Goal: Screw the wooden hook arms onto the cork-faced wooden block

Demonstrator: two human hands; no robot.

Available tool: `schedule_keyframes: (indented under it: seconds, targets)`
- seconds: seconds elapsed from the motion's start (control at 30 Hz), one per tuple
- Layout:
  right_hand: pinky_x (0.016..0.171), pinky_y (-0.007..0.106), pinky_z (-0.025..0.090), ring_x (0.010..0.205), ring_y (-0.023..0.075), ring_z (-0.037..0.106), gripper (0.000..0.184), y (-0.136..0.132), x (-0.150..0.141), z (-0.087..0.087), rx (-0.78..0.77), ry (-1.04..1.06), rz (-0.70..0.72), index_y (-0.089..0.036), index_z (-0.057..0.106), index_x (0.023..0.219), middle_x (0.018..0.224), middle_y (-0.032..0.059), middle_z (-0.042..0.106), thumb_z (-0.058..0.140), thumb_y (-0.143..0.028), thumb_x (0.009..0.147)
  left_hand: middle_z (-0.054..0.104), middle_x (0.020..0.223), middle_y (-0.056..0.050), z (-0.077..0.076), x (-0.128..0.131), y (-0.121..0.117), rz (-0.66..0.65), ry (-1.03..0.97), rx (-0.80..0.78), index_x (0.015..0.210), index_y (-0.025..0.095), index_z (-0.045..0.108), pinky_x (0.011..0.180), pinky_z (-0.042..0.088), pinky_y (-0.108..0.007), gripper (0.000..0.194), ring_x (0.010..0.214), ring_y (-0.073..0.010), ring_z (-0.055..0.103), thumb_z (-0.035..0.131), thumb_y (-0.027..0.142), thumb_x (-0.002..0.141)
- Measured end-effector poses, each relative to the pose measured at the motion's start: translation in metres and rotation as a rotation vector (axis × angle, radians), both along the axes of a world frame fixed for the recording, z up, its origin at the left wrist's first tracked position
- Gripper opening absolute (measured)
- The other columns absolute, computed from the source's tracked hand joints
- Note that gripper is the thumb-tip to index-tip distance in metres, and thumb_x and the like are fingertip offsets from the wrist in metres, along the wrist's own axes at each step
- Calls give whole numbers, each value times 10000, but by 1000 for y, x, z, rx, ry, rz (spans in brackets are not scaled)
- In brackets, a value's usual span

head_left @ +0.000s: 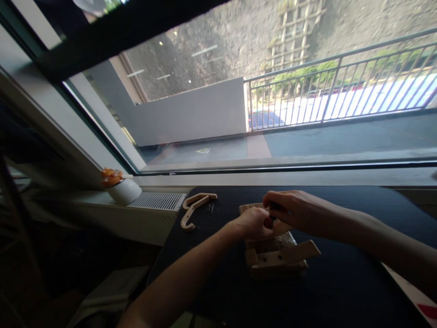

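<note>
"How are the fingers set?"

"On the right hand they pinch a small dark object. On the left hand they bend in together, low against it; the tips are hidden, so I can't tell whether they grip anything."

"And beneath them?"

"A strip of wood, partly covered by the hands, over a brownish block."

"What else is on that block?"

"At five o'clock from the hands, a holed wooden piece, one end jutting out toward three."

"Further out?"

"At nine o'clock on the black table, two wooden hooks, with thin metal fasteners just beside them. Beyond, between nine and ten, a white container with an orange top sits by a radiator grille. The window frame crosses at twelve."
</note>
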State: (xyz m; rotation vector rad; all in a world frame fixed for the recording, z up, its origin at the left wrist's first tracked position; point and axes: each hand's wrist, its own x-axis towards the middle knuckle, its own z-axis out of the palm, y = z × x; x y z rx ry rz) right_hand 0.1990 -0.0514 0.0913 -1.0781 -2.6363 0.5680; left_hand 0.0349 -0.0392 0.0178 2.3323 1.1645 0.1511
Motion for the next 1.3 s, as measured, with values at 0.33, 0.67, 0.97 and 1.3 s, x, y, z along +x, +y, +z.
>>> schedule_keyframes:
  seconds: [0.33,0.67,0.97,1.3]
  targets:
    - [603,278,393,739,183,603,210,-4,-2,7,34,-64,16,-196,601,976,895,57,672,425,-235,868,565,618,20,3,0,-1,15,10,-15,682,137,627,520,351,-202,179,583,-94,505,617,303,749]
    - [499,272,289,602,170,578,171,0,-3,0,199,-174,-55,-219,597,918,751,15,659,450,-296,879,578,633,19,-5,0,2,-1,6,35,678,142,639,537,360,-220,192,605,-105,516,593,314,751]
    - [503,262,313,638,155,607,143,-1,-4,5,191,-256,27,-193,600,905,821,30,652,465,-168,864,619,695,0,3,2,0,-6,60,8,720,143,657,550,376,-228,176,644,-126,541,593,305,748]
    - [504,266,334,626,166,610,107,-6,-9,15,125,-321,35,-201,576,908,765,17,658,495,-222,843,600,672,0,10,3,-2,12,111,-32,703,154,636,542,361,-218,210,627,-121,539,590,350,764]
